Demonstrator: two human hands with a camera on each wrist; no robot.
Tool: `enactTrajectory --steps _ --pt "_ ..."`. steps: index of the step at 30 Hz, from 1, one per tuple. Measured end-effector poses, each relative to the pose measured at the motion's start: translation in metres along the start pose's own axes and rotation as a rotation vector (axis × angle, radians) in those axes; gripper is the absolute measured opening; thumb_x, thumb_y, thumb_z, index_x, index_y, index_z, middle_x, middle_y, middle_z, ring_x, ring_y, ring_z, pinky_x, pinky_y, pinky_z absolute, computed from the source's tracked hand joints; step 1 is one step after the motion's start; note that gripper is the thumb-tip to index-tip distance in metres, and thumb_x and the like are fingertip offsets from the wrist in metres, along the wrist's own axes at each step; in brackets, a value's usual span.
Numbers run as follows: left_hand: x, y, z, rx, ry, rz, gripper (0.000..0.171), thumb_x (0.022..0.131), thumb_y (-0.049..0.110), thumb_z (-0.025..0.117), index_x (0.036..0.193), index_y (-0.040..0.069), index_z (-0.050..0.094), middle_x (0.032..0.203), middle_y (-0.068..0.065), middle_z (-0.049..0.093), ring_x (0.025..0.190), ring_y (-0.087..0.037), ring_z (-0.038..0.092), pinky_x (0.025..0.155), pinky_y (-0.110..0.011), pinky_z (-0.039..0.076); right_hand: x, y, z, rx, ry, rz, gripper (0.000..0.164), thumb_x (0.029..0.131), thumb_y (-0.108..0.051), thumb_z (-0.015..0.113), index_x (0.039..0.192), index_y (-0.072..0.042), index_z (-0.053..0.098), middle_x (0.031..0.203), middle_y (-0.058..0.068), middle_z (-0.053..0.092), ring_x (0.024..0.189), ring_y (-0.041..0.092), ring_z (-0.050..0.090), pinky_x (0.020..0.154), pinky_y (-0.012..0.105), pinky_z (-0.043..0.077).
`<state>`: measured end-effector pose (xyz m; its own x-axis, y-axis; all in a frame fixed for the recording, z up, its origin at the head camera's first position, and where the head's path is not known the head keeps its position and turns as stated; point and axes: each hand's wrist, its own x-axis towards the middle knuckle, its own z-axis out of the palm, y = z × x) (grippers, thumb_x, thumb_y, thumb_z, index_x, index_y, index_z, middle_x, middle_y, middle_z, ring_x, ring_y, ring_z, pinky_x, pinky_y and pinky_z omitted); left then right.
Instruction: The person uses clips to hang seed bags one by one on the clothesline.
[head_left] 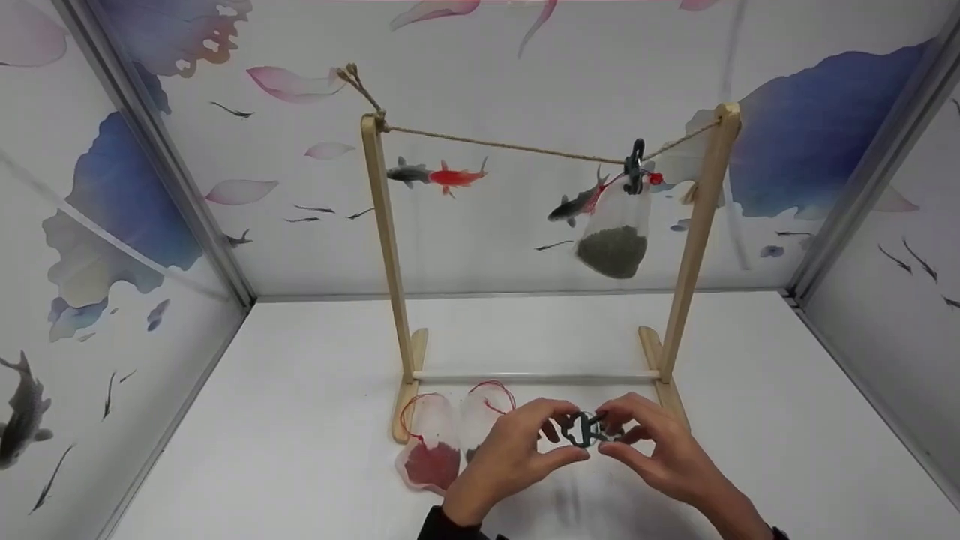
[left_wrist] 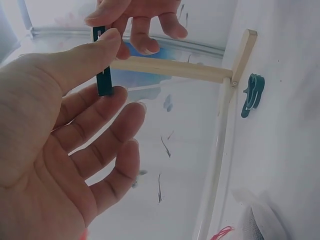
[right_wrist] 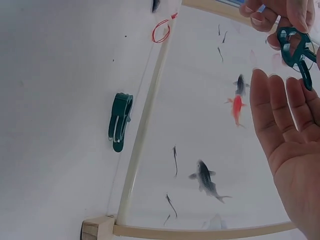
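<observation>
Low in front of the wooden rack (head_left: 701,232), both hands hold one dark green clip (head_left: 584,430) between them. My left hand (head_left: 514,450) pinches one side of it with thumb and fingertips. From the other side my right hand (head_left: 664,450) grips it between thumb and fingers. A second green clip (right_wrist: 120,120) lies on the table beside the rack's bottom rod (right_wrist: 135,165), hidden behind the hands in the head view. A drawstring bag with dark filling (head_left: 613,247) hangs from the rope (head_left: 510,146) by another dark clip (head_left: 634,169).
Left of the hands, a drawstring bag with red filling (head_left: 433,463) lies on the white table (head_left: 300,420). Another pale bag (head_left: 474,412) lies next to it, partly covered by the left hand. Printed panels (head_left: 510,225) enclose the table at the back and sides.
</observation>
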<state>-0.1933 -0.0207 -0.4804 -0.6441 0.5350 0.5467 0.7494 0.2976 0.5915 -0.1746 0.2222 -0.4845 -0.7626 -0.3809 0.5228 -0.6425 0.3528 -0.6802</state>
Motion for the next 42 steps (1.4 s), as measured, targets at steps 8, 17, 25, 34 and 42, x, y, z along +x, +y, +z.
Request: enactTrajectory --steps 8,17,25,34,42 --pt "-0.001 -0.003 -0.005 0.045 0.051 -0.02 0.047 0.088 0.032 0.082 0.126 0.011 0.065 0.103 0.0 0.07 0.084 -0.007 0.068 0.07 -0.016 0.051 -0.001 0.001 -0.001 -0.066 0.081 -0.013 0.043 0.08 0.008 0.081 0.116 -0.009 0.065 0.1 0.002 0.066 0.081 0.012 0.065 0.061 0.027 0.057" --pt "-0.007 -0.019 -0.022 0.065 0.153 -0.203 0.037 0.094 0.027 0.076 0.122 0.005 0.068 0.099 -0.005 0.071 0.085 -0.015 0.069 0.075 -0.032 0.057 0.0 0.002 -0.007 -0.112 0.171 -0.054 0.041 0.079 0.011 0.08 0.109 -0.014 0.071 0.094 -0.001 0.071 0.077 0.01 0.066 0.06 0.024 0.056" --pt "-0.022 -0.047 -0.03 0.217 0.338 -0.421 0.026 0.09 0.013 0.078 0.113 0.003 0.071 0.097 -0.008 0.071 0.08 -0.022 0.069 0.072 -0.034 0.054 0.002 0.0 -0.005 -0.131 0.205 -0.111 0.042 0.073 0.018 0.08 0.103 -0.01 0.073 0.09 0.0 0.07 0.074 0.01 0.065 0.061 0.018 0.053" --pt "-0.037 -0.068 -0.026 0.355 0.299 -0.642 0.029 0.087 0.014 0.078 0.111 -0.002 0.071 0.1 -0.015 0.071 0.091 -0.031 0.068 0.077 -0.046 0.054 0.004 -0.004 -0.005 -0.134 0.209 -0.133 0.041 0.071 0.018 0.081 0.101 -0.009 0.073 0.088 -0.001 0.069 0.073 0.01 0.063 0.06 0.017 0.052" --pt "-0.042 -0.072 -0.024 0.388 0.229 -0.69 0.035 0.087 0.014 0.078 0.115 -0.005 0.068 0.104 -0.019 0.07 0.099 -0.037 0.067 0.082 -0.05 0.053 0.003 -0.002 -0.005 -0.14 0.197 -0.136 0.042 0.071 0.018 0.081 0.102 -0.01 0.073 0.089 -0.002 0.069 0.073 0.01 0.063 0.06 0.017 0.052"
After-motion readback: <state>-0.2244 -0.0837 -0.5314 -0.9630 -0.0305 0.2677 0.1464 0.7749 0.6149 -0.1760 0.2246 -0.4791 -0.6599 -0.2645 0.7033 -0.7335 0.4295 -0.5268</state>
